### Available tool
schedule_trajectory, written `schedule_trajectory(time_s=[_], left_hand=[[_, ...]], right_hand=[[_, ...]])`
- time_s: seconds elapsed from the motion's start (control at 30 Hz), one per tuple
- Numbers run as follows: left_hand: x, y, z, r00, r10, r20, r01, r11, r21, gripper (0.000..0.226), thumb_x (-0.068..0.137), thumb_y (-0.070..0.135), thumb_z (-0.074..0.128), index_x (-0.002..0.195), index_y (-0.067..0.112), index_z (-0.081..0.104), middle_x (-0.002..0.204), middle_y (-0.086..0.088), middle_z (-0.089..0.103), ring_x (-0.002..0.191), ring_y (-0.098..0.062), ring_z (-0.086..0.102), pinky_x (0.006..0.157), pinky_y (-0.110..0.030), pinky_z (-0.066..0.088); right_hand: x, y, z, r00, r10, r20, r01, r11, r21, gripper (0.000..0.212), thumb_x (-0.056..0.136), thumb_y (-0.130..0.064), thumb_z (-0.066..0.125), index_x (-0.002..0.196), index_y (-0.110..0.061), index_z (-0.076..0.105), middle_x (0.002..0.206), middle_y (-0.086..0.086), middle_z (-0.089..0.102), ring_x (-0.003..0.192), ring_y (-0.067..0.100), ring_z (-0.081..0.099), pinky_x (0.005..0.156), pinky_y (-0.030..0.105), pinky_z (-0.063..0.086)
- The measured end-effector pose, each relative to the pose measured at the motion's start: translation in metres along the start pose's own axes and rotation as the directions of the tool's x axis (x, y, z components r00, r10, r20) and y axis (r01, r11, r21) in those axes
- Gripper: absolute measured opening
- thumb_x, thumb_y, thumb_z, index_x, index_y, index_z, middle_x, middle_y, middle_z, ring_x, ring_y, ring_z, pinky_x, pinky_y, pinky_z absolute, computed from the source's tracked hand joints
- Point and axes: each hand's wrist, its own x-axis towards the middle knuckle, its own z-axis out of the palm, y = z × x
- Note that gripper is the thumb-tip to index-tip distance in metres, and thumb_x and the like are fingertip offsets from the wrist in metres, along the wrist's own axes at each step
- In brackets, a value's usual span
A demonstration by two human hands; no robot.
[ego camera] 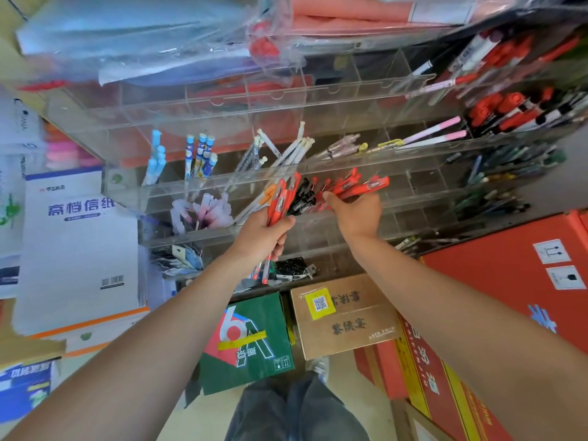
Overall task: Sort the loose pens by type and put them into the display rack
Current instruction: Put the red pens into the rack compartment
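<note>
Both bare forearms reach up and forward from the bottom corners toward the display rack [222, 183]. The left hand [259, 235] is clenched round a bundle of red-capped pens [280, 198], its fingers curled about their middles; the caps stand above the fist and the tips stick out below it. The right hand [356, 211] shows its back, with the thumb laid against a fan of red pens [356, 186] at a middle compartment. Its fingers are hidden behind the hand, so I cannot tell whether they grasp the pens. Black pens [302, 198] lie between the two hands.

The clear rack rises in tiers of small compartments. One tier holds light blue pens [154, 160], blue patterned pens [200, 157], white pens [286, 154] and pink pens [432, 135]. At the right, red markers [496, 109] and dark green pens [509, 167] are blurred. Below stand a green box [251, 338], a brown carton [343, 316] and a red box [509, 281], the last cut off by the edge.
</note>
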Motion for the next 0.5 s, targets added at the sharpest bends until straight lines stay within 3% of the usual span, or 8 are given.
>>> schedule_trajectory(time_s=[0.27,0.37,0.5], left_hand=[[0.0027,0.0012,-0.0012,1.0,0.004,0.019,-0.004,1.0,0.022,0.013,0.097,0.017,0.053,0.092,0.006,0.05,0.055,0.0,0.046,0.041,-0.014,0.042,0.042,-0.025,0.037],[0.002,0.001,-0.0021,1.0,0.002,0.022,-0.002,1.0,0.014,0.012,0.097,0.017,0.053,0.093,0.006,0.05,0.055,-0.001,0.046,0.041,-0.014,0.042,0.042,-0.024,0.037],[0.0017,0.0016,-0.0028,1.0,0.006,0.03,-0.006,1.0,0.018,0.013,0.097,0.018,0.053,0.092,0.006,0.05,0.056,-0.001,0.046,0.041,-0.014,0.043,0.042,-0.024,0.037]], right_hand=[[-0.0005,-0.001,0.0034,0.998,-0.065,0.02,0.067,0.994,-0.086,0.017,0.074,-0.023,0.082,0.081,-0.009,0.075,0.079,0.002,0.073,0.069,0.011,0.065,0.07,0.022,0.05],[0.0012,0.0003,0.0022,0.997,-0.071,0.031,0.073,0.995,-0.072,0.017,0.074,-0.021,0.081,0.08,-0.008,0.073,0.08,0.004,0.072,0.071,0.013,0.065,0.073,0.026,0.052],[0.0025,0.0005,0.0006,0.995,-0.103,0.004,0.103,0.995,0.012,0.026,0.074,-0.017,0.081,0.094,-0.013,0.064,0.091,0.002,0.07,0.081,0.012,0.066,0.08,0.029,0.054]])
